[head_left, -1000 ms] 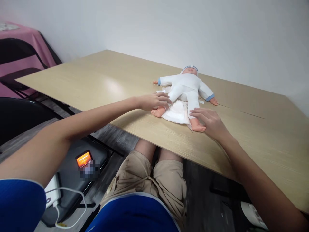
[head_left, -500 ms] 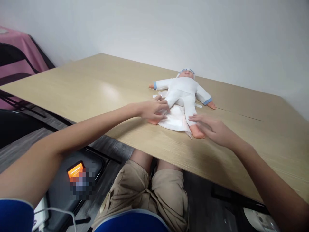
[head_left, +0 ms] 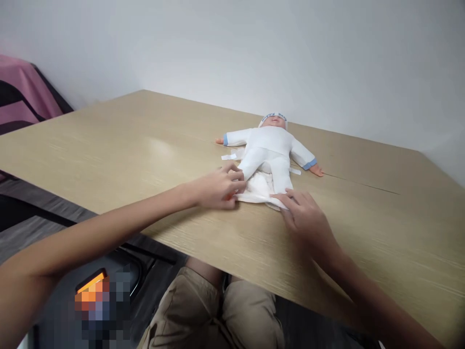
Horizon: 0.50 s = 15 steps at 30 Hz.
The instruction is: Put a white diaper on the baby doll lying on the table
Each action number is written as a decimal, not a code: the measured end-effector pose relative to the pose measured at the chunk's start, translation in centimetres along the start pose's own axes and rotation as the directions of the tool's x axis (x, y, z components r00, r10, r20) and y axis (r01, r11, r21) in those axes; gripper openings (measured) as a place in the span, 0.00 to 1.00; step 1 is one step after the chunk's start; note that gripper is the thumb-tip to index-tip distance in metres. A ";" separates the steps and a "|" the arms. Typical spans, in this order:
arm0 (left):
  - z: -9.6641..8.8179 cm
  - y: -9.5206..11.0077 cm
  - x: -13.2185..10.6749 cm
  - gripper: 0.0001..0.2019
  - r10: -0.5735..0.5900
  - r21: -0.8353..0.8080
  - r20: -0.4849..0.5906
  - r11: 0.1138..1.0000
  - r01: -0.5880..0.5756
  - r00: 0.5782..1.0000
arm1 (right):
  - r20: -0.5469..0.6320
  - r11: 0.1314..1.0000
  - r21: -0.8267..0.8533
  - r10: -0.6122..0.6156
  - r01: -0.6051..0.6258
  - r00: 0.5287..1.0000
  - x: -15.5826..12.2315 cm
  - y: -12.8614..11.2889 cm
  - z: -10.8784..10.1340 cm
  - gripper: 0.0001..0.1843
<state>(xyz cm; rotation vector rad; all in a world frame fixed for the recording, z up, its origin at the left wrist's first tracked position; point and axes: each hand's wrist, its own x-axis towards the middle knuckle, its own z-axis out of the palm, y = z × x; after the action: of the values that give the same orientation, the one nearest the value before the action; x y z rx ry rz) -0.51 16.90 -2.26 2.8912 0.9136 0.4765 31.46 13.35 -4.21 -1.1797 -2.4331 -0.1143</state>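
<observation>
A baby doll [head_left: 271, 140] in a white suit with blue cuffs lies on its back on the table, legs toward me. Spread beneath its hips and between its legs is a white diaper [head_left: 256, 190], with a tab sticking out on each side. My left hand [head_left: 221, 186] is closed at the diaper's near left corner, its fingers curled over the doll's foot there. With the fingers pinched together, my right hand [head_left: 305, 213] grips the near right corner. That hand hides the doll's other foot.
The doll rests on a light wooden table [head_left: 127, 145] with a thin seam to the right. Behind stands a pale wall [head_left: 232, 53]. Pink cloth [head_left: 32, 87] hangs at the far left. Below the near edge, a phone with an orange screen [head_left: 92, 281] lies on a dark chair.
Both hands have come down from above the doll's legs to the diaper's near corners and closed on them. The diaper's near edge is now lifted and bunched. The view has shifted slightly.
</observation>
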 end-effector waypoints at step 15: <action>-1.2 -9.1 12.4 0.05 -0.480 -0.517 -0.262 0.802 0.298 0.837 | -0.159 0.732 0.621 0.467 -0.279 0.870 12.2 9.8 1.8 0.25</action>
<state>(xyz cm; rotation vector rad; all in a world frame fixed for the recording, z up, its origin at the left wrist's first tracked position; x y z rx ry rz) 3.76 31.43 0.82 2.1300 1.2221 1.0702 31.71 28.94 -1.92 -1.2171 -1.7104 0.5085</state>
